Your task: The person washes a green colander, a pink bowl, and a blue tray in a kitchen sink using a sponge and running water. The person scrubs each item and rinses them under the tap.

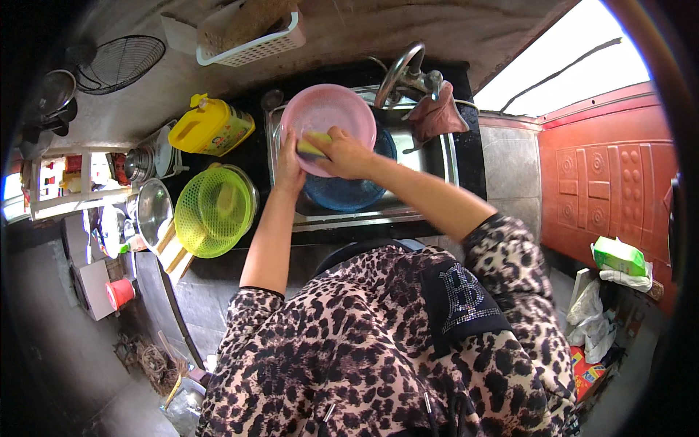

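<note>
A pink plastic basin [333,104] is tilted over the metal sink [437,158], its hollow side facing me. My left hand [289,164] grips the basin's rim at the lower left. In my right hand [347,154] is a yellow-green sponge [312,145], pressed against the inside of the basin near that rim. Beneath the pink basin, a blue plastic basin [349,194] stands in the sink. The curved metal faucet [401,68] rises behind the sink's right part, with a reddish cloth [437,117] hanging from it.
Left of the sink are a yellow jug [210,125], a green plastic colander [210,213] and a steel bowl [154,205]. A white basket [254,46] is up on the wall, with a wire strainer [123,63] hanging to its left. A red door [606,180] stands at the right.
</note>
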{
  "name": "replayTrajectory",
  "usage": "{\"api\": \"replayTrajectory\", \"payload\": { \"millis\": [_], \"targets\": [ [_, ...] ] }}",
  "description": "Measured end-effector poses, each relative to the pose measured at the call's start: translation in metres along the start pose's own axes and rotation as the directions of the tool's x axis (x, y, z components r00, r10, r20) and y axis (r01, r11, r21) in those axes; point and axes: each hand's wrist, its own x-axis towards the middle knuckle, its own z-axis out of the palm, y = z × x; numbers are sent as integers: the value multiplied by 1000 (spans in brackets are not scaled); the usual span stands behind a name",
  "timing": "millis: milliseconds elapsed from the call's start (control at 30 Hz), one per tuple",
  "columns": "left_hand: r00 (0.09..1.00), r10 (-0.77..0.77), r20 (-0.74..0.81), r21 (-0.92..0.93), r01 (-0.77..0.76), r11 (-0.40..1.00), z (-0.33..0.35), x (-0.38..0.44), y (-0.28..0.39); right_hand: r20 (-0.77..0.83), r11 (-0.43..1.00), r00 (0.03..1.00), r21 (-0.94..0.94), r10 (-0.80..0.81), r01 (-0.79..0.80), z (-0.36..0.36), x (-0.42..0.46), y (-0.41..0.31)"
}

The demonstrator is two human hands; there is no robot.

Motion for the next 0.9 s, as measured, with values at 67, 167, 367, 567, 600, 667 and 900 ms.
{"api": "replayTrajectory", "payload": {
  "millis": [67, 167, 367, 567, 600, 667, 900],
  "targets": [
    [1000, -24, -2, 68, 24, 997, -11, 2, -2, 288, 877, 947, -404, -146, 258, -24, -17, 11],
    [999, -28, -40, 60, 31, 998, -19, 10, -18, 229, 844, 958, -467, -171, 263, -17, -17, 21],
    [964, -244, -109, -54, 239, 969, 10, -4, -19, -415, 909, 874, -411, -253, 68, 16, 4, 41],
    [968, 237, -80, 367, -192, 910, -8, 4, -10, -91, 831, 980, -520, 177, -198, 24, -5, 13],
    [958, 280, -58, 417, -232, 879, 5, -4, -5, -5, 866, 992, -486, 130, -116, 31, -12, 1],
    [951, 305, -51, 351, -269, 897, -17, 6, -20, 50, 994, 997, -97, 61, -55, 30, -6, -7],
    [969, 237, -69, 196, -220, 956, -14, -4, -10, -340, 940, 938, -338, -70, -52, -14, 14, 19]
  ]
}}
